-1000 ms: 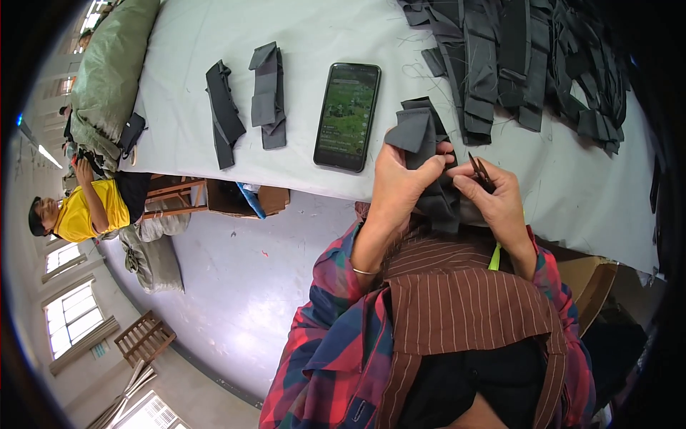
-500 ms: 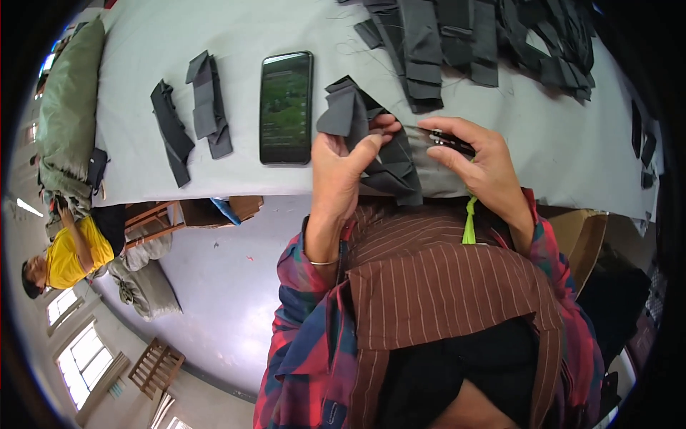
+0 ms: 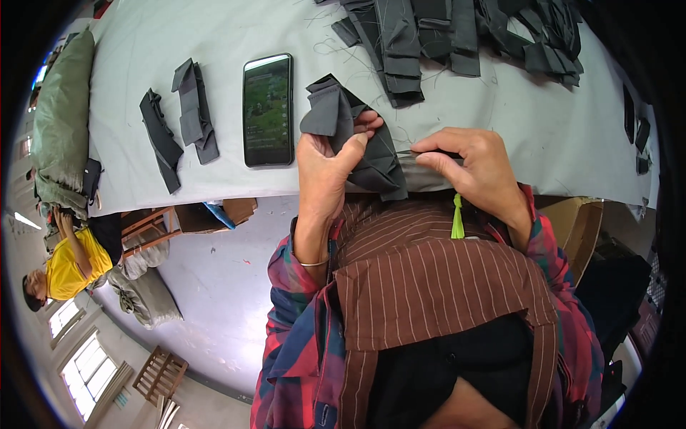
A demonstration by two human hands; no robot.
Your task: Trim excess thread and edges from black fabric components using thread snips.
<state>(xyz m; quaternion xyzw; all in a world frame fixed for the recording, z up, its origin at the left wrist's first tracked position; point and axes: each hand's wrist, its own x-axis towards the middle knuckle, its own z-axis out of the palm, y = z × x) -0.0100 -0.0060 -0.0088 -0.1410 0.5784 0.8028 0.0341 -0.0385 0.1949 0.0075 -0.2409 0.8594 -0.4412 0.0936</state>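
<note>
I see the left hand (image 3: pixel 327 168) pinching a grey cloth strip (image 3: pixel 380 170) over the table's (image 3: pixel 229 179) near edge; right hand (image 3: pixel 482 168) grips dark snips (image 3: pixel 456 156), tips just beside it. Probably trimming; next move calls for a steady strip, careful tips.

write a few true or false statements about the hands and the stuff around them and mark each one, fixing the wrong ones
1. The left hand holds dark grey fabric. True.
2. The phone lies on the right of the held fabric. False: the phone lies on its left.
3. The right hand holds dark pointed snips. True.
4. The tassel below the right hand is red. False: the tassel is bright yellow-green.
5. The tabletop is covered in something pale. True.
</note>
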